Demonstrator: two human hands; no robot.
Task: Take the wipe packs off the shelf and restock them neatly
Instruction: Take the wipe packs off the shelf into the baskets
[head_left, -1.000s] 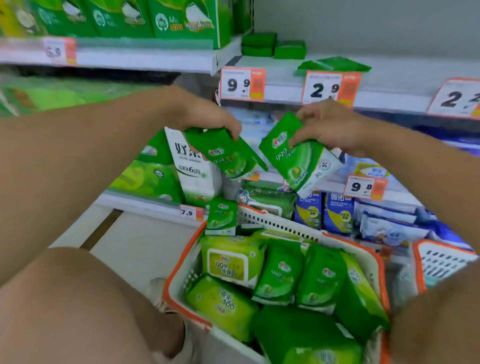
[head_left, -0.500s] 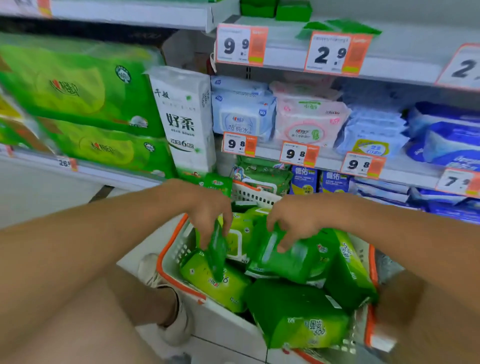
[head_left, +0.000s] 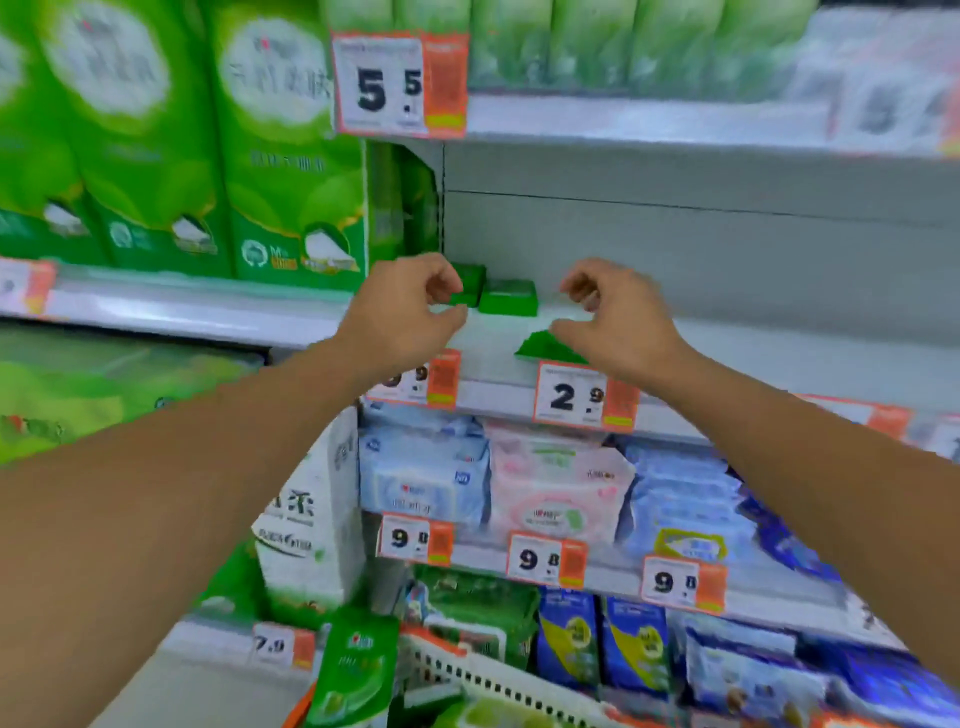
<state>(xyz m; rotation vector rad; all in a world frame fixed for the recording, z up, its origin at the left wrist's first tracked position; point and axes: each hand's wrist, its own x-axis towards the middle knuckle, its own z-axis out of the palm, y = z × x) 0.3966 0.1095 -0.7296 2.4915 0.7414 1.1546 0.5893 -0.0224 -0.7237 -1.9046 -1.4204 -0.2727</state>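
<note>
On middle shelf (head_left: 779, 358): three green wipe packs (head_left: 508, 297) left to clear. Left hand (head_left: 402, 312), right hand (head_left: 613, 322): loosely curled, holding nothing. Basket (head_left: 498, 680) below: part-filled; restocking not begun.

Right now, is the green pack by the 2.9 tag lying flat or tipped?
Tipped. The green pack sits askew at the shelf edge, one corner raised, partly hidden by the right hand.
</note>
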